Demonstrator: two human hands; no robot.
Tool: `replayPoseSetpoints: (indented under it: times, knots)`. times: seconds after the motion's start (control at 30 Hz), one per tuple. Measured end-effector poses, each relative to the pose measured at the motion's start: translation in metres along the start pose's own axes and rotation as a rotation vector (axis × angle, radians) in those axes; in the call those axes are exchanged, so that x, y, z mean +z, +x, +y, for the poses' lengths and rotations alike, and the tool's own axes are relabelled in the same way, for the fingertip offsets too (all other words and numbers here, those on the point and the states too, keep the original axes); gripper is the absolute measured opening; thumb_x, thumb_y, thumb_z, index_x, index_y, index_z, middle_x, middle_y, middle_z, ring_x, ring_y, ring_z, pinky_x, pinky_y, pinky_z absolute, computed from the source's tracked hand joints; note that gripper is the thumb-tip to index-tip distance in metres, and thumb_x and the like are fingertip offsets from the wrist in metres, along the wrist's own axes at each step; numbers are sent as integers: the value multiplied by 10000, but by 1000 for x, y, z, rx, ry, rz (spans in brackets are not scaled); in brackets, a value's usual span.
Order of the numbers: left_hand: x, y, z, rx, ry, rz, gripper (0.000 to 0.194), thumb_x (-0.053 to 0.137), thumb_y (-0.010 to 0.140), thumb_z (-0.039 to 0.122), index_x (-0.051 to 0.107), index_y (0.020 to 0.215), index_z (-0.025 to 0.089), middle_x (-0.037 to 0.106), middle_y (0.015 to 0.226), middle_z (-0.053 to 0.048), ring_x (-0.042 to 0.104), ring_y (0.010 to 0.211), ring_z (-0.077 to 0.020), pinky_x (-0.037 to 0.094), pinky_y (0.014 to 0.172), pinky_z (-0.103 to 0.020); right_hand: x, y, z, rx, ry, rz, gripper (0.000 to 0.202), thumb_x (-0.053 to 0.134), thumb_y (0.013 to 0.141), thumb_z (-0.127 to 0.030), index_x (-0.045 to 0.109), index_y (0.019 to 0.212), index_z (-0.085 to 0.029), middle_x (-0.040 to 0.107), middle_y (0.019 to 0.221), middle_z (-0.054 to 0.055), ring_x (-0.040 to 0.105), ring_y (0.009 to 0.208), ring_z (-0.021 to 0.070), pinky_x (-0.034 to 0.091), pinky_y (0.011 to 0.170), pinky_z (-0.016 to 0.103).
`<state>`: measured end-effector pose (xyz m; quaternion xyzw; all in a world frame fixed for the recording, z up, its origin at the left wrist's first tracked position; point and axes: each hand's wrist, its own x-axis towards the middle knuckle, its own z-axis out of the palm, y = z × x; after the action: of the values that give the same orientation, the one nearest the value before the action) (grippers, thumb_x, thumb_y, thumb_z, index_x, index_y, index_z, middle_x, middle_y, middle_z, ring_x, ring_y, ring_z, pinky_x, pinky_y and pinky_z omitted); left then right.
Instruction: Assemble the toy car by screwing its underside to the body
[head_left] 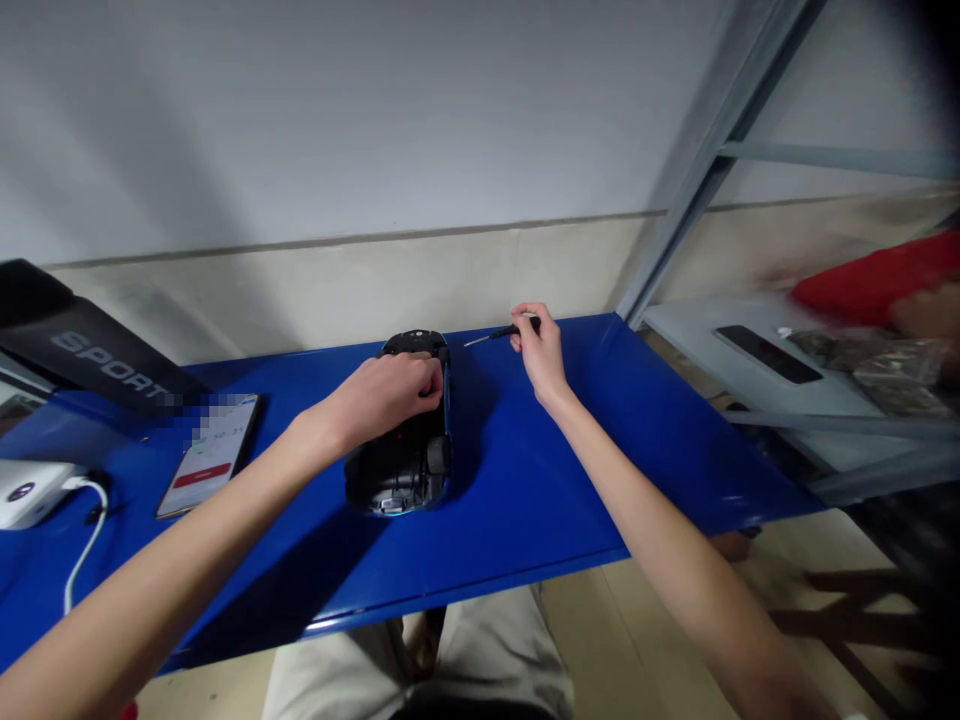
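Observation:
A toy car (394,465) with blue edges lies on the blue table, its black underside facing up and a wheel showing on the right. My left hand (397,385) rests over the middle of that underside with its fingers curled in. Whatever its fingertips pinch, if anything, is hidden beneath the hand. To the right of the car, above the table's back part, my right hand (538,345) holds a screwdriver (502,331) by its dark handle. The thin metal shaft points left towards the car, and its tip is apart from it.
On the left lie a phone (211,455) with a lit screen and a white device (34,495) with a cable. A dark box (105,350) marked SPORT stands behind them. A metal frame (697,190) rises on the right, beside another person's red sleeve (885,280) and a dark phone (769,354).

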<state>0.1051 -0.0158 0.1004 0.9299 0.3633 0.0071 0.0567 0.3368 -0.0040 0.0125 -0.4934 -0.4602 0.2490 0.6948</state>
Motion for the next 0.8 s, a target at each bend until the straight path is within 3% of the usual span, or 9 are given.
replayPoseSetpoints:
  times: [0.3, 0.8]
  knots:
    - [-6, -14, 2, 47, 9, -20, 89, 529, 918, 282, 614, 936, 263, 695, 931, 6, 603, 693, -154, 318, 553, -280, 0, 1, 0, -2, -2, -3, 107, 564, 880, -358, 552, 889, -251, 429, 654, -58, 467, 525, 87, 356, 491, 225]
    - [1, -9, 0, 32, -56, 25, 176, 588, 930, 414, 669, 976, 265, 697, 1044, -8, 643, 814, -180, 344, 585, -270, -1, 1, 3, -3, -4, 5, 111, 566, 889, -360, 567, 891, -249, 462, 686, -53, 468, 532, 80, 369, 519, 230]
